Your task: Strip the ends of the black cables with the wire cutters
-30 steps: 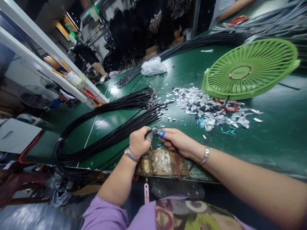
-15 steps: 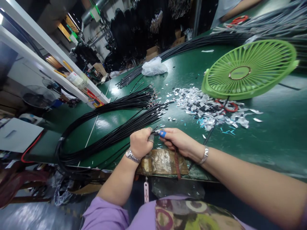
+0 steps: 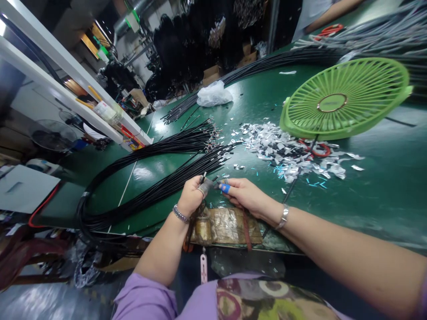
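My left hand [image 3: 191,194] is closed round the end of a thin black cable [image 3: 203,178], whose tip sticks up above the fingers. My right hand [image 3: 245,195], with blue tape on one fingertip, pinches at the same cable end from the right. Both hands hover over the near edge of the green table [image 3: 367,186], just above a brown taped pad [image 3: 227,224]. A big bundle of black cables [image 3: 150,178] loops away to the left of my hands, its stripped ends lying just beyond them.
A heap of silver foil scraps [image 3: 287,151] with red-handled scissors [image 3: 315,149] lies beyond my right hand. A green fan grille [image 3: 343,98] leans at the right. A clear plastic bag [image 3: 213,93] and more cable bundles [image 3: 267,62] lie further back. Another person's arm [image 3: 328,11] shows at the top right.
My left hand has turned and lifted slightly, so the cable tip now pokes up above its fingers. My right hand stays pinched at the cable end.
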Demonstrator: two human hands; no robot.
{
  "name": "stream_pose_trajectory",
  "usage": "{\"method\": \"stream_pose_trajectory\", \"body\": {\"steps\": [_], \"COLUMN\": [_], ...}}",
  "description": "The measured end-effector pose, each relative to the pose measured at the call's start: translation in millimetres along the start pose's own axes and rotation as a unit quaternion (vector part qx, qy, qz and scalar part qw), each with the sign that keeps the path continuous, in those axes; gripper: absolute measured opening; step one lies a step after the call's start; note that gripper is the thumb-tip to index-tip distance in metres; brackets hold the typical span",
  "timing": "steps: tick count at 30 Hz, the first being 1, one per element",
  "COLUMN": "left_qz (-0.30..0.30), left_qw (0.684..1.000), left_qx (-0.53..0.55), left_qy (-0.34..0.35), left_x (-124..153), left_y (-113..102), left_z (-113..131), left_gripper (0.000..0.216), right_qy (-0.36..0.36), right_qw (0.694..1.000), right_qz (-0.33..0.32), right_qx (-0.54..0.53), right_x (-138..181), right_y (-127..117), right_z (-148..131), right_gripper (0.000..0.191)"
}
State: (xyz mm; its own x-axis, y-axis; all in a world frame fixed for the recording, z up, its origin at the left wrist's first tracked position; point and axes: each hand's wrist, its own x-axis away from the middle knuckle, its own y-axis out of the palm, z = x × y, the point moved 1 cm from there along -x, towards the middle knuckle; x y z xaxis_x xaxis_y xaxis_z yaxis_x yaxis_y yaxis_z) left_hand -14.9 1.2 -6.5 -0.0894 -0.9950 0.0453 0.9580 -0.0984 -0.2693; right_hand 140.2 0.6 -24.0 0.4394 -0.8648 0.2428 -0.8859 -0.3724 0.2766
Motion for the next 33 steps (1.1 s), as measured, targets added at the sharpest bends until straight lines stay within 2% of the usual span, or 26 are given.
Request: {"method": "stream_pose_trajectory", "body": {"steps": [4, 7, 14, 21, 27, 30, 33], "left_qz": [-0.023, -0.032, -0.101, -0.138, -0.162, -0.132, -0.05], "left_qw": [0.994, 0.991, 0.989, 0.988, 0.984, 0.988, 0.995], "left_qx": [0.064, 0.078, 0.045, 0.049, 0.068, 0.075, 0.083], "left_qy": [-0.081, -0.103, -0.095, -0.04, -0.019, -0.023, -0.026], "left_x": [-0.3, -0.8, 2.4, 1.5, 3.4, 1.9, -1.3], "left_y": [-0.5, -1.6, 1.2, -3.3, -5.1, -4.8, -5.1], "left_z": [1.8, 2.6, 6.1, 1.7, -2.5, -3.3, -2.3], "left_gripper": [0.047, 0.048, 0.047, 0.044, 0.042, 0.043, 0.043], "right_qy": [-0.003, -0.003, -0.022, 0.029, 0.075, 0.055, 0.012], "right_qw": [1.0, 0.999, 0.999, 0.993, 0.986, 0.992, 0.999], "right_qz": [0.005, 0.009, 0.047, -0.04, -0.08, -0.057, -0.015], "right_qx": [0.03, 0.04, 0.001, -0.106, -0.125, -0.096, -0.029], "right_x": [-1.0, -2.5, -6.0, -8.8, -9.6, -7.4, -3.7], "right_y": [-1.6, -3.9, -8.2, -8.7, -9.0, -7.1, -6.8], "right_z": [0.3, -0.8, -1.1, 0.3, -0.1, -0.8, -2.2], "right_gripper": [0.043, 0.044, 0.044, 0.048, 0.049, 0.047, 0.042]}}
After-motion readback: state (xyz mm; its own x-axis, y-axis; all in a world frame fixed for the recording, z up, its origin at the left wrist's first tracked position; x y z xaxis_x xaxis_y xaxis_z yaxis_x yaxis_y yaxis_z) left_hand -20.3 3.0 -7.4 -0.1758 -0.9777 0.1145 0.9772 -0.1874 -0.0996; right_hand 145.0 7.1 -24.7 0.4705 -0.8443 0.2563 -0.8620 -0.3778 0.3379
